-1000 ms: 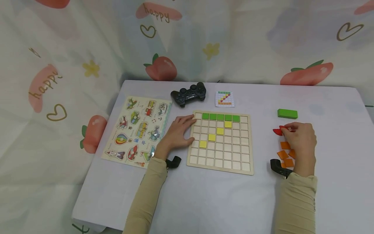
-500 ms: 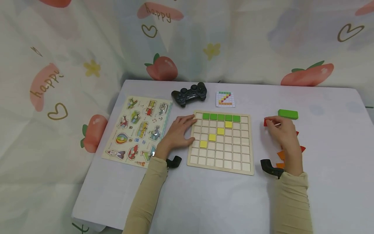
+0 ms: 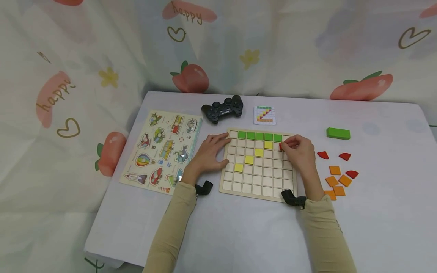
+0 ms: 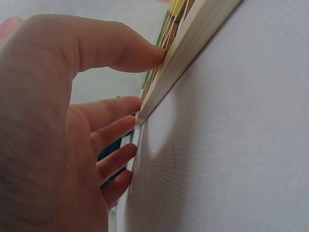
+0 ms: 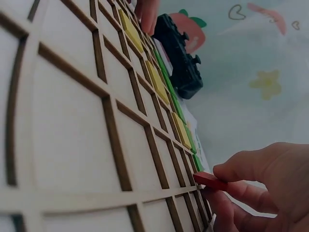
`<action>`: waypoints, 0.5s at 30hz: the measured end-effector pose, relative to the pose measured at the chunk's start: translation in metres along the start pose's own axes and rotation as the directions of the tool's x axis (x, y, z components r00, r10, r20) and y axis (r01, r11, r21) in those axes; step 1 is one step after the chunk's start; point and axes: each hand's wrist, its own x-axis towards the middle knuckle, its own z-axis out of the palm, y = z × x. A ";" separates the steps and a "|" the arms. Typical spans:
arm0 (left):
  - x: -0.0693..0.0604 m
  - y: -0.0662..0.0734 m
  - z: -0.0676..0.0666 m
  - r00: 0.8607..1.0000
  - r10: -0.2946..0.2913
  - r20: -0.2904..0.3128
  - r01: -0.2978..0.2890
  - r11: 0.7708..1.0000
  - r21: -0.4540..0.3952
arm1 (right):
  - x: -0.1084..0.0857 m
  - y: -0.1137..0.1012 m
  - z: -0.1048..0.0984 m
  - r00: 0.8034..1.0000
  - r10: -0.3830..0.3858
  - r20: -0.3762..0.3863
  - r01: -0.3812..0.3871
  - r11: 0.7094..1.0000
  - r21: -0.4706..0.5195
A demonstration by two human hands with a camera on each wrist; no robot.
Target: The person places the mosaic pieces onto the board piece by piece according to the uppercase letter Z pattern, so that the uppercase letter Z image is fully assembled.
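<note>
Tan sleeves (image 3: 327, 231) enter from the bottom of the frame, each with a black wrist camera (image 3: 205, 188) near the cuff, over a white-covered table (image 3: 246, 235). At centre lies a gridded wooden board (image 3: 252, 195). The left hand (image 3: 211, 153) rests against its left edge, fingers fairly straight and spread, with the thumb touching the edge lower down.

The right hand (image 3: 301, 151), at the board's upper right, pinches a red piece (image 5: 210, 181) between thumb and fingertips. In the right wrist view its visible length runs from the fingertips toward the left of the frame, over the grid. In the head view it sits at the cell just right of the topmost yellow tile and below the rightmost green one; whether it is seated cannot be told.

The board's cells hold a diagonal of four yellow tiles (image 3: 259, 152) climbing to the right and five green tiles (image 3: 259, 136) along the top row.

Right of the board lie five orange tiles (image 3: 334, 170) and, around and above them, three loose red pieces (image 3: 345, 156). At left, a puzzle board (image 3: 150, 129) carries vehicle pictures.

Farther up are a green block (image 3: 338, 133), a patterned card (image 3: 264, 115), a black game controller (image 3: 222, 109) and the printed curtain (image 3: 293, 45).
</note>
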 end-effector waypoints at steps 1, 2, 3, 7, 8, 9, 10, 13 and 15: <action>0.000 0.000 0.000 1.000 0.001 0.001 -0.001 1.000 0.001 | 0.000 0.000 0.000 1.000 -0.001 0.003 0.001 1.000 -0.012; 0.000 0.000 0.000 1.000 0.001 0.001 -0.001 1.000 0.002 | 0.000 0.001 -0.001 1.000 -0.003 0.007 0.003 1.000 -0.022; 0.000 0.000 0.000 1.000 0.001 0.001 -0.001 1.000 0.004 | -0.001 0.001 -0.002 1.000 -0.005 0.013 0.005 0.999 -0.032; 0.001 0.000 0.000 1.000 0.003 -0.001 -0.003 1.000 0.010 | -0.001 0.000 -0.010 0.997 0.012 0.071 -0.007 0.998 -0.069; 0.001 -0.001 0.000 1.000 0.003 -0.001 -0.003 1.000 0.010 | -0.001 0.000 -0.012 0.996 0.020 0.089 -0.013 0.997 -0.077; 0.001 -0.001 0.000 1.000 0.003 -0.001 -0.003 1.000 0.010 | -0.001 0.000 -0.013 0.994 0.029 0.105 -0.020 0.997 -0.079; 0.001 -0.001 0.000 1.000 0.004 -0.002 -0.004 1.000 0.009 | 0.000 -0.001 -0.014 0.992 0.036 0.119 -0.026 0.996 -0.081; 0.001 -0.001 0.000 1.000 0.004 -0.003 -0.004 1.000 0.007 | 0.000 -0.001 -0.016 0.989 0.039 0.140 -0.027 0.996 -0.085; 0.001 -0.001 0.001 1.000 0.004 -0.004 -0.004 1.000 0.008 | 0.000 -0.002 -0.015 0.991 0.026 0.135 -0.016 0.997 -0.076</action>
